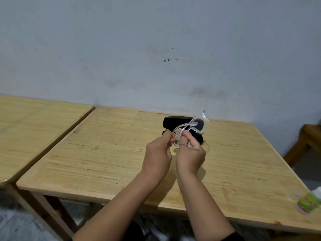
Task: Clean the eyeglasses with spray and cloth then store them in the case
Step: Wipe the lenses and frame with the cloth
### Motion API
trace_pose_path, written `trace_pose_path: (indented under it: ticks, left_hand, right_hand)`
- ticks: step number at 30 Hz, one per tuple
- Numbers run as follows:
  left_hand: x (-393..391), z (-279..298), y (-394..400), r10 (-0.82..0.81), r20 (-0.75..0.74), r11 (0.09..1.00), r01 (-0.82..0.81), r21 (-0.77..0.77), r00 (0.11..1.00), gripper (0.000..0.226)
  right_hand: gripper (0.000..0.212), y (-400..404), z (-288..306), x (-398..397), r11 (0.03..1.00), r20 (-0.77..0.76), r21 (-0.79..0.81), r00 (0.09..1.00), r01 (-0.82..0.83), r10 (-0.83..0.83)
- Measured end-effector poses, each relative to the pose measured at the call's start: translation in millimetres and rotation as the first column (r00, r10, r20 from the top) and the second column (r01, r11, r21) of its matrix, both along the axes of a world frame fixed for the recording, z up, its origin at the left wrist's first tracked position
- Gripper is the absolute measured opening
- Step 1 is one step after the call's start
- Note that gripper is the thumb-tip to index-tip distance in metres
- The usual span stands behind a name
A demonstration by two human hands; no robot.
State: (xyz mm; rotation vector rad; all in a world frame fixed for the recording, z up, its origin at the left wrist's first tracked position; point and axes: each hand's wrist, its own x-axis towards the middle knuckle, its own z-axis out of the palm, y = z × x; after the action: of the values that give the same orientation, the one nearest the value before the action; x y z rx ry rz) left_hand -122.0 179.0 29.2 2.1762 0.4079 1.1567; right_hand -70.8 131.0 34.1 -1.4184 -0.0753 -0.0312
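We see one pair of glasses (192,126), one open case (182,122), one bottle (308,203). Our left hand (159,155) and right hand (190,153) pinch the glasses, long axis slanting up-right.

Both forearms reach forward and come close together. The left hand (158,153) and the right hand (190,153) are raised side by side, almost touching, with fingers curled in a pinch.

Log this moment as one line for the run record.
left hand: holding glasses | right hand: holding glasses | case: open, on table behind hands | bottle: table's right edge
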Motion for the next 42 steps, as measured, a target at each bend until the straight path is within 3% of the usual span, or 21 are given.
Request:
trace_pose_path:
  ticks: [5, 9, 16, 27, 35, 42]
  left_hand:
    - [-3.7, 5.7, 15.3, 0.009, -0.014, 0.999, -0.008, 0.049, 1.0, 0.037]
    - [-8.9, 10.1, 29.8, 0.009, -0.019, 1.0, -0.009, 0.02, 1.0, 0.041]
    - [-27.0, 8.8, 47.7, 0.027, 0.013, 0.999, -0.027, 0.038, 1.0, 0.032]
    - [-115.0, 3.5, 124.0, 0.347, 0.054, 0.903, -0.349, 0.252, 0.936, 0.026]
    - [-186.0, -13.5, 169.4, 0.546, -0.156, 0.785, -0.438, 0.438, 0.823, 0.018]
    - [-197.9, -31.4, 181.9, 0.579, -0.34, 0.772, -0.364, 0.521, 0.741, 0.034]
  right_hand:
    - [0.025, -7.3, 0.6, -1.8, 0.959, -0.09, 0.075, 0.955, -0.275, 0.281]
    - [0.02, -12.4, 1.9, -0.7, 0.877, -0.098, 0.031, 0.872, -0.479, 0.479]
    - [0.016, -17.0, 6.7, 0.6, 0.744, -0.071, 0.018, 0.741, -0.668, 0.667]
    - [0.016, -6.9, -8.4, -10.6, 0.771, -0.247, 0.038, 0.741, -0.636, 0.624]
    - [0.019, 6.8, -19.5, -26.3, 0.736, -0.32, 0.048, 0.687, -0.676, 0.652]
    - [0.016, 10.8, -22.8, -29.3, 0.728, -0.329, 0.106, 0.667, -0.678, 0.669]
